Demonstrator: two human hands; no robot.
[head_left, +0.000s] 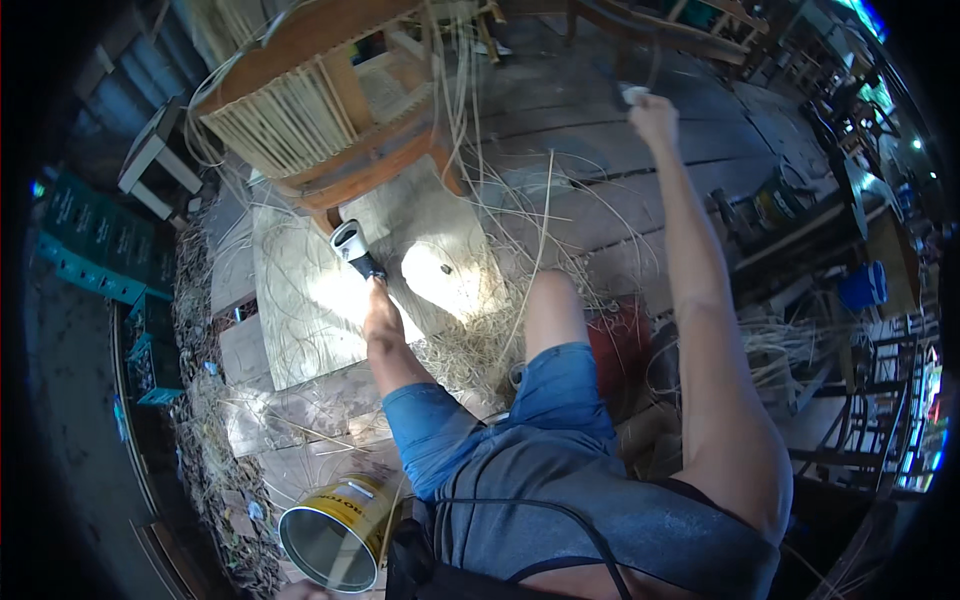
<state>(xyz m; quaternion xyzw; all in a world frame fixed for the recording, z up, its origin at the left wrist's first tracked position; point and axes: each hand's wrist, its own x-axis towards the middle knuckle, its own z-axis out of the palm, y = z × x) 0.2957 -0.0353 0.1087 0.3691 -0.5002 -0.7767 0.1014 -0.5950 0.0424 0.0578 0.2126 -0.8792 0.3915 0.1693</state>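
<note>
My right arm reaches far forward, and my right hand (pixel 655 122) is closed around a small white object (pixel 635 94) whose kind I cannot make out. At the lower edge, beside a yellow metal bucket (pixel 362 505) lying tilted with its mouth toward me, only a sliver of my left hand (pixel 300 591) shows; its fingers are mostly hidden. In front of me a wooden chair (pixel 345 178) has pale cane strands strung in rows across its frame. Long loose strands hang from its right side.
A pale board (pixel 290 320) lies under the chair and my foot, with cane shavings (pixel 470 350) between my legs. Loose cane strips (pixel 548 205) litter the floor. Green crates (pixel 105 235) stand left; a blue bucket (pixel 862 286) and chair frames (pixel 850 420) are at the right.
</note>
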